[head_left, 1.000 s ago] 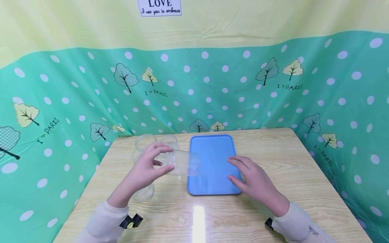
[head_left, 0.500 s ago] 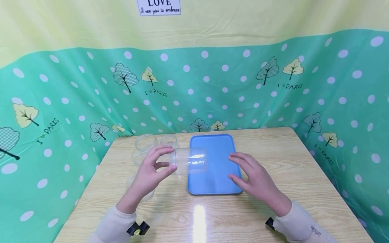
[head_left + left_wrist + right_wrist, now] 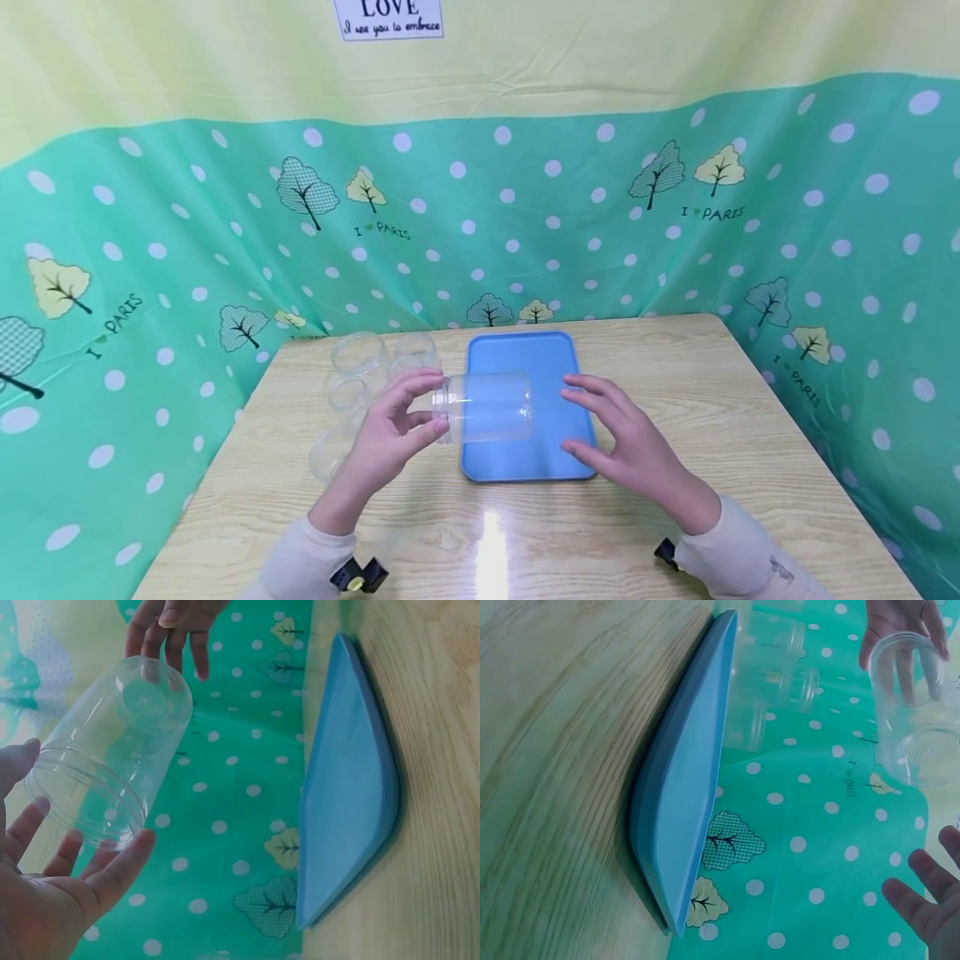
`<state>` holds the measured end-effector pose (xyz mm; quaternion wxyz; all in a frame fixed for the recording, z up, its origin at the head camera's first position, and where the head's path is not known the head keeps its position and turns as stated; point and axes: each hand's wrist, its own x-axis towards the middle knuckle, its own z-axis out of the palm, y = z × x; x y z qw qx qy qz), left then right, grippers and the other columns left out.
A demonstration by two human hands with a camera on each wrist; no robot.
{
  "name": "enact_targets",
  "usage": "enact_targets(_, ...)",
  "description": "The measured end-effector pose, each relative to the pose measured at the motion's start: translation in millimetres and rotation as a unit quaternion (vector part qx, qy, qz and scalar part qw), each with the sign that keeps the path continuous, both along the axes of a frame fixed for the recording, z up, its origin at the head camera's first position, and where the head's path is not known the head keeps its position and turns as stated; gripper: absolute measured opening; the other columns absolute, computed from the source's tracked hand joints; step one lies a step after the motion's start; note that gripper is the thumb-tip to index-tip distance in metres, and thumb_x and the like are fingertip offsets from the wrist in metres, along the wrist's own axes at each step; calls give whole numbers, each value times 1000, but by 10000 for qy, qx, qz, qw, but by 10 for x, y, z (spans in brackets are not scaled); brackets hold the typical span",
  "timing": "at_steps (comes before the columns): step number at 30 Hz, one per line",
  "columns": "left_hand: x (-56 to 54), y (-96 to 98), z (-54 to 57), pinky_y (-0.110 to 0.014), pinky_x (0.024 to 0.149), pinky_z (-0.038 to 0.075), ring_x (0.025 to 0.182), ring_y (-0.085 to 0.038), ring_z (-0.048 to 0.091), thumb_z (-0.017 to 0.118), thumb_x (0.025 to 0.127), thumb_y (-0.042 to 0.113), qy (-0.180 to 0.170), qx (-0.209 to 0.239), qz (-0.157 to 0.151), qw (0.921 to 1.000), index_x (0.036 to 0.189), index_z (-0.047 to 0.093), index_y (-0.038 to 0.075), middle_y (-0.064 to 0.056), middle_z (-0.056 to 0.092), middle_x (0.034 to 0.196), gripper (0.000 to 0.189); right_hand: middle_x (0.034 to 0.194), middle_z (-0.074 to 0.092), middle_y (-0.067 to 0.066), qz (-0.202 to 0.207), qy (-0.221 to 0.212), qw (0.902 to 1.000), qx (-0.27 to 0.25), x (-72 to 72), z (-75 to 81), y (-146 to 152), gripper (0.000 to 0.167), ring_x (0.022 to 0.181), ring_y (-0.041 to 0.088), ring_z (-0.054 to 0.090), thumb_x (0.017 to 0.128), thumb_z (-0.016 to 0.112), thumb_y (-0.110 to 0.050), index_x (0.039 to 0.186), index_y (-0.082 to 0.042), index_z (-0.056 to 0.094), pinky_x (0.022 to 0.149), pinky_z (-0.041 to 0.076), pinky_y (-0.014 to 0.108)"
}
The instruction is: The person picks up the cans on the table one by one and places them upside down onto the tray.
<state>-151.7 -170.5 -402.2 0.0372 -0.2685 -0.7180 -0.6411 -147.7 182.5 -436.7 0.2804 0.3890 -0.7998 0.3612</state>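
My left hand [image 3: 401,425] grips a clear plastic jar [image 3: 491,407] round its threaded mouth. The jar lies sideways in the air above a blue tray [image 3: 525,462], its base toward my right hand. In the left wrist view the lidless mouth of the jar [image 3: 97,761] faces my left palm, thumb and fingers spread round the rim. My right hand [image 3: 626,442] hovers over the tray's right edge, fingers apart and slightly bent, holding nothing. The right wrist view shows a gap between the jar [image 3: 915,712] and the right fingertips [image 3: 904,896].
Several more clear jars [image 3: 358,354] stand on the left part of the wooden table [image 3: 675,358], partly behind my left hand. A green and yellow patterned cloth [image 3: 525,208] hangs round the back and sides of the table.
My left hand has carried the jar to the right, further over the tray and nearer my right hand. My right hand has barely moved; its fingers have spread slightly wider.
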Motion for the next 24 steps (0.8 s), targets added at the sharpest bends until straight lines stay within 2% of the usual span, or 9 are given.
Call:
enact_targets(5,10,50,-36,-39,94,60,135,-29,51,73,90,-6,-90,243,-136,9996,136,56,-4,-20,45,146,49,150,50,14,366,-226,9990,-106,13,25,-9,62,139,29,49,95,74,-40,146,-10,55,117,36,18)
enact_targets(10,5,83,-52,-38,96,59,134,-24,52,72,90,-7,-107,335,-216,9991,137,55,-4,-17,46,147,50,151,49,15,559,-452,9972,-208,41,56,-3,66,141,28,47,90,81,-30,147,-10,53,116,37,18)
enact_targets(14,9,115,-61,-39,97,59,135,-28,51,72,90,-7,-148,421,-318,9985,138,56,-3,-15,46,148,51,149,50,17,664,-436,9964,-300,45,62,3,65,141,28,47,92,79,-33,146,-8,53,116,37,19)
enact_targets(18,15,138,-77,-40,97,59,135,-39,48,72,90,-7,-167,495,-388,9979,137,53,-7,-16,45,149,51,148,50,19,766,-352,9958,-361,39,65,-4,64,141,28,47,93,76,-35,145,-6,54,117,37,21)
enact_targets(24,32,149,-123,-41,97,59,135,-36,50,71,90,-9,-165,608,-448,9970,136,50,-13,-16,45,148,52,148,49,21,927,-348,9942,-414,34,73,-8,66,141,30,46,92,78,-32,146,-4,53,118,37,23)
